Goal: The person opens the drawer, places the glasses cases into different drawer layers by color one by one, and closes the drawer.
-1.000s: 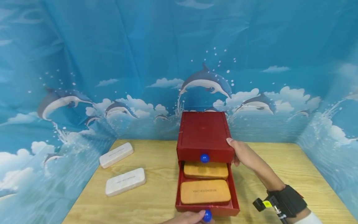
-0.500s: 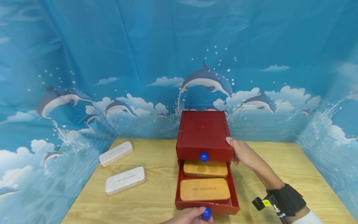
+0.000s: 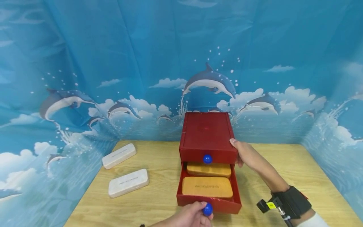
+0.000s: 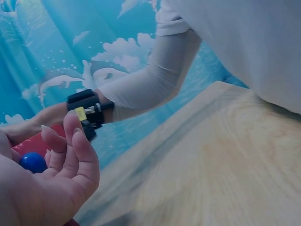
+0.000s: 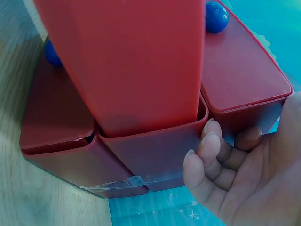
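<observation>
The left hand pinches the knob of the pulled-out drawer, lower centre, two yellow cases inside, while the right hand grips the cabinet at centre, where a slackened hold could let it skid and jam the drawer askew.

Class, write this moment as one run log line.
left hand: pinches blue knob; right hand: holds red cabinet; drawer: open; inside: two orange cases

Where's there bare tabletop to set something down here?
Tabletop lies bare between the white cases and the red drawer unit, and right of the right forearm. Crowded: open drawer with orange cases inside, left hand at its blue knob; right hand against the unit.
</observation>
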Motion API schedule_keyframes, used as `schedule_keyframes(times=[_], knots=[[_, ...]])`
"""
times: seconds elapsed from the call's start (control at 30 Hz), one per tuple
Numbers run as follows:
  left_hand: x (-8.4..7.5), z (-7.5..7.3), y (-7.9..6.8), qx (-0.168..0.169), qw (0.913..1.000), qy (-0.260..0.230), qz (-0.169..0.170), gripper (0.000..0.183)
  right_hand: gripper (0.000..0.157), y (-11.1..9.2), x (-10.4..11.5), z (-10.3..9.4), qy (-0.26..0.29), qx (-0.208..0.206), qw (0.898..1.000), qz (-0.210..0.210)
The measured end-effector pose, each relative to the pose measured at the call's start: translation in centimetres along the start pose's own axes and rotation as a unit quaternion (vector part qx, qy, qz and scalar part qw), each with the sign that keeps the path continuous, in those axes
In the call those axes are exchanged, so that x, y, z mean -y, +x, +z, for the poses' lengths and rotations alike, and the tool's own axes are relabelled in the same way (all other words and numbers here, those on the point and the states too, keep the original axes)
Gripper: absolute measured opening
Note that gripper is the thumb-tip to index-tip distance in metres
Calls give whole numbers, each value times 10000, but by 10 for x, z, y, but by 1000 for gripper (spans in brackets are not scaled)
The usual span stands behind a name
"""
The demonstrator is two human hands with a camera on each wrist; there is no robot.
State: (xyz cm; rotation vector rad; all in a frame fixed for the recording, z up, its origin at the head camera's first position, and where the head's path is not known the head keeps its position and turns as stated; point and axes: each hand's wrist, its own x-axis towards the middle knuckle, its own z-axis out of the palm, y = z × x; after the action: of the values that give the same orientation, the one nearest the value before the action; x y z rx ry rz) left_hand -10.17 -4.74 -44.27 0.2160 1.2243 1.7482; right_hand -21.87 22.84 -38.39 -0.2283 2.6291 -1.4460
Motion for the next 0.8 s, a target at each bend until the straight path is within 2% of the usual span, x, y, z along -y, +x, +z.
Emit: schedule_keyframes(times=[0.13,0.2,0.5,0.8], knots=[[-2,-1,4,136,9983,192,526,33,75,0,-1,1,23,-74,10000,51],[-4,-3,6,215,9976,210,631,34,75,0,-1,1,26,-104,9999,78],[-10,-5,16,146,9982,-343,466,35,74,-1,-1,0,-133,-103,9999,-26],[-15,-14,22,446,9970,-129,620,35,73,0,-1,2,-61,-92,9999,22]])
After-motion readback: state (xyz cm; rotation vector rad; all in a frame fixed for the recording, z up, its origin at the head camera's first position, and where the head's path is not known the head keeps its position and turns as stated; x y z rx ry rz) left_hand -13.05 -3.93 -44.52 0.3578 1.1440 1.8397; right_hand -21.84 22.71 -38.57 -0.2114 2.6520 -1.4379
